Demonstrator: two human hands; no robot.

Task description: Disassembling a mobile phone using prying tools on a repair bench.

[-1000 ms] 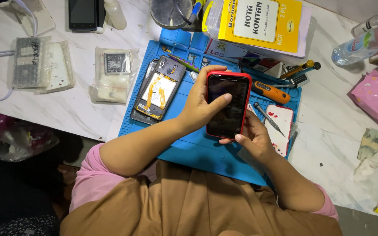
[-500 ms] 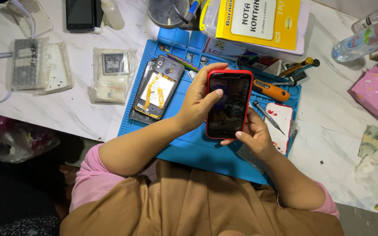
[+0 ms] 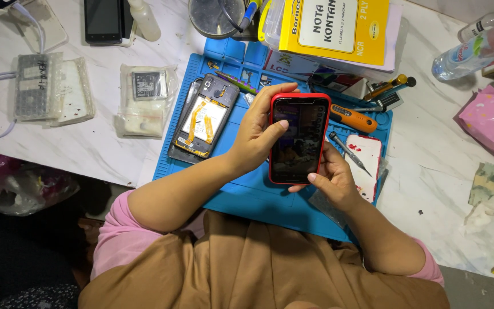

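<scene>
Evidently the step in hand is checking the red-cased smartphone, held screen-up above the blue silicone work mat. The left hand wraps its fingers round the phone's left edge, with the thumb resting on the dark, glossy glass. The right hand cradles the lower right corner from beneath, fingers curled against the case. Any next touch likely calls for a light thumb and a steady grip, as the glass looks slick. Just left lies an opened phone, its back off, showing yellow ribbon strips. An orange-handled screwdriver lies just beside the held phone. The white table looks like veined marble.
</scene>
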